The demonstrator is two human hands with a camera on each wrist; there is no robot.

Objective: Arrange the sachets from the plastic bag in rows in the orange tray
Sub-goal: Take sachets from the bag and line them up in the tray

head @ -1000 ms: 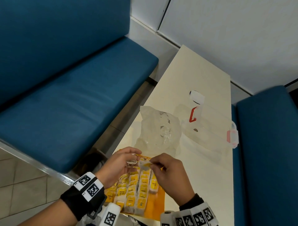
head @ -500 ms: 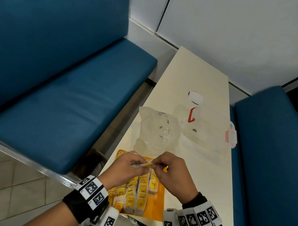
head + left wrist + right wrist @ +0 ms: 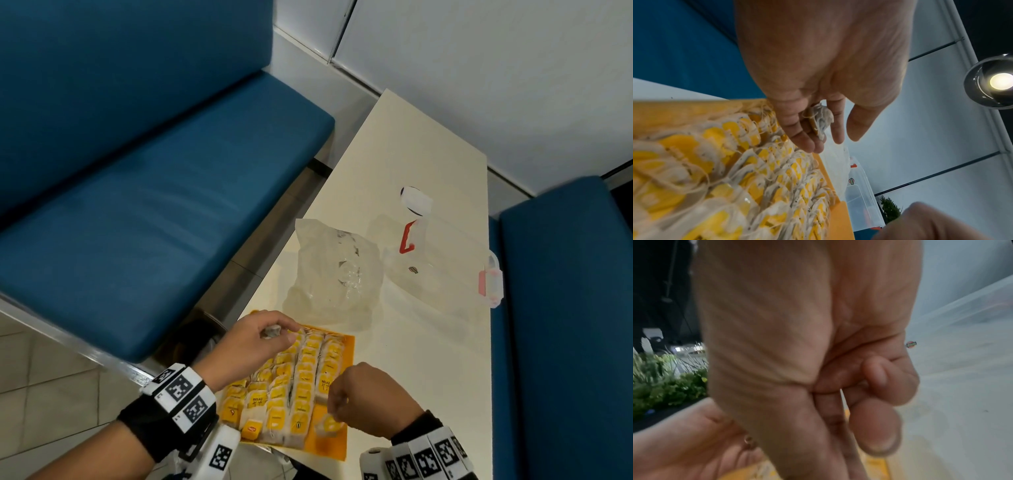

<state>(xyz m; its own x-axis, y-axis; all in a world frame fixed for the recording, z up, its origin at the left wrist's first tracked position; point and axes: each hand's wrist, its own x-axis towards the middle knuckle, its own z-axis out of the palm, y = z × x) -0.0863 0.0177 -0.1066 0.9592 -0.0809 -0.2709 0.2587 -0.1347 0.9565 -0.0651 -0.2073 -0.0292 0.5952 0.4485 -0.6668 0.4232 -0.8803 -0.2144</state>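
Over the orange tray (image 3: 337,442), seen from your head, your two hands have parted: half a second ago they met above its far end, pinching one sachet between them. Now your left hand (image 3: 253,346) hovers at the far left corner with a crumpled scrap (image 3: 271,331) pinched in its fingertips, and your right hand (image 3: 368,399) has dropped to the near right, lowering a yellow sachet (image 3: 329,426) onto bare orange beside the packed rows (image 3: 294,380). You look to be starting the last row. Beyond the tray the plastic bag (image 3: 337,274) lies slack on the table (image 3: 411,154), next to a clear box (image 3: 445,270).

From your left wrist, thumb and fingers curl round that pale, stringy scrap (image 3: 821,118); it may be torn wrapping.

From your right wrist, your fingers (image 3: 873,425) are curled tight, pinching a thin edge; the sachet itself is hidden.
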